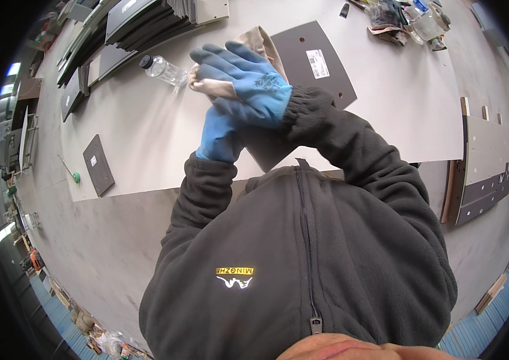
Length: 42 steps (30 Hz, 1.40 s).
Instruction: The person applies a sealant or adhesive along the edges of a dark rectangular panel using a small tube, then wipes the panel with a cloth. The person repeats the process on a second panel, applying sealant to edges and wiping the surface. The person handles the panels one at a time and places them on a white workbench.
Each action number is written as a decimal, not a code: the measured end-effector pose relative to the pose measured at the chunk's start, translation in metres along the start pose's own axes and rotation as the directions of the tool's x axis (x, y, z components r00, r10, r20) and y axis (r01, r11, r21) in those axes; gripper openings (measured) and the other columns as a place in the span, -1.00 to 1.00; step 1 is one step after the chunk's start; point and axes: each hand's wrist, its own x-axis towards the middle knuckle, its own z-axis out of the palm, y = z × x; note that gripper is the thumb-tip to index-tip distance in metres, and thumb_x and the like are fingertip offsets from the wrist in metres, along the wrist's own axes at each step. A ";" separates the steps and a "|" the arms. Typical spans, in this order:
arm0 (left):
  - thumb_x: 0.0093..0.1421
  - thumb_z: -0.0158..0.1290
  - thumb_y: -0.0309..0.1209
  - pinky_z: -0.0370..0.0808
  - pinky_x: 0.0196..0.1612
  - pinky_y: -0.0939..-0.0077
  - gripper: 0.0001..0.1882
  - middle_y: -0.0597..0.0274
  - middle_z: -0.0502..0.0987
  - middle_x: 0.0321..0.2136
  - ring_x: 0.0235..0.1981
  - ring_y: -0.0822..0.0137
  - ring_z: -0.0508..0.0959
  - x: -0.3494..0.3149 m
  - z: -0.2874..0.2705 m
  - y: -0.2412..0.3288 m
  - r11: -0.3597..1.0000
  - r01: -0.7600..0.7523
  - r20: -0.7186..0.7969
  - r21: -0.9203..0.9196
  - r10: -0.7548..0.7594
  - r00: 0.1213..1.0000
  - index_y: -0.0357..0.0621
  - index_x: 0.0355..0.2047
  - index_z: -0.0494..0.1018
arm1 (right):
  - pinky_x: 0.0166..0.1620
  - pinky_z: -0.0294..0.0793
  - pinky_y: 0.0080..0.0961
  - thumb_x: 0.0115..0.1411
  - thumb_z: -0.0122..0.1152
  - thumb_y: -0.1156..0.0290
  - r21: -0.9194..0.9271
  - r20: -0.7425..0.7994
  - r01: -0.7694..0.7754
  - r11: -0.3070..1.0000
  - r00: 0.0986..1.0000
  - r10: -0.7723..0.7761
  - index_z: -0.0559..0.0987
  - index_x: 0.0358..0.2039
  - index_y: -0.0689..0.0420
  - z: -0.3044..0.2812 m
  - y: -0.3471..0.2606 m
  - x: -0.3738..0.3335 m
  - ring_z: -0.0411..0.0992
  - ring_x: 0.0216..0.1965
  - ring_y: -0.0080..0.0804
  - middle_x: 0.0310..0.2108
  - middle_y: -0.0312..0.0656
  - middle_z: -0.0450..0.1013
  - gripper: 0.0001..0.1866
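Both my hands wear blue work gloves and meet over a dark grey panel (341, 78), which has a white label and small holes. My right hand (248, 78) lies on top, its fingers stretched out flat toward the left. A beige cloth (261, 45) shows beyond the right hand and also from under its fingers, touching the glove. Beneath it is my left hand (221, 129); its wrist and lower part show, while its fingers are hidden by the right hand and the cloth. Just left of the hands, a clear bottle (167, 71) with a black cap lies on the white-covered table.
Stacked dark panels (146, 27) stand at the far left. A small dark panel (98, 165) lies near the left edge beside a green-ended tool (76, 177). At the far right sit a clear jar (428, 27) and dark cloths (386, 18). More panels (485, 156) stand at the right.
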 end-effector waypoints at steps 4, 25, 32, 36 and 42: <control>0.30 0.10 -0.54 0.60 0.02 0.44 -0.58 0.12 0.57 -0.03 -0.01 0.30 0.61 -0.014 0.015 -0.022 0.671 0.264 0.045 -0.693 -0.325 0.944 -0.31 0.16 0.36 | 0.51 -0.10 0.01 0.44 -0.04 0.01 0.076 0.085 0.057 0.996 0.994 -0.063 0.47 0.30 -0.18 0.005 0.000 -0.023 0.03 0.52 -0.05 0.45 -0.05 0.18 -0.52; 0.27 -0.08 0.35 0.66 -0.03 0.38 0.00 -0.09 0.61 -0.06 -0.16 0.13 0.65 0.001 0.000 0.006 -0.119 0.374 0.378 -0.920 -0.522 0.765 -0.48 0.23 0.36 | 0.46 0.16 -0.11 0.37 0.11 0.22 0.193 0.212 -0.002 0.981 0.976 -0.040 0.55 0.15 0.06 -0.029 -0.072 -0.058 0.31 0.37 -0.25 0.30 -0.10 0.40 -0.61; 0.39 0.07 -0.02 0.41 0.28 0.08 -0.46 0.13 0.52 0.15 0.17 0.12 0.49 0.002 -0.024 0.004 0.220 -0.071 -0.209 -0.973 -0.703 0.680 -0.10 0.21 0.45 | 0.29 0.37 -0.26 0.24 0.21 0.36 0.173 0.159 -0.106 0.979 0.984 0.078 0.62 0.00 0.10 -0.038 -0.061 -0.118 0.45 0.24 -0.35 0.13 -0.25 0.54 -0.68; 0.40 0.03 0.01 0.58 0.05 0.16 -0.50 0.15 0.55 0.05 0.02 0.16 0.56 -0.008 -0.056 -0.001 0.581 -0.033 -0.460 -0.813 -0.608 0.647 -0.05 0.16 0.46 | -0.03 0.43 -0.36 0.31 0.14 0.30 0.477 0.065 -0.699 0.532 0.632 0.772 0.62 -0.09 0.15 -0.051 -0.004 -0.223 0.52 -0.13 -0.34 -0.18 -0.20 0.58 -0.74; 0.41 0.00 -0.08 0.49 0.15 0.18 -0.51 0.14 0.52 0.09 0.06 0.16 0.53 -0.034 -0.088 0.014 0.685 -0.141 -0.661 -0.714 -0.594 0.459 -0.13 0.19 0.44 | -0.48 0.57 -0.38 0.40 0.13 -0.10 0.801 -0.516 -0.555 0.223 -0.454 0.726 0.59 -0.06 0.11 -0.135 0.137 -0.390 0.54 -0.32 -0.44 -0.24 -0.21 0.56 -0.51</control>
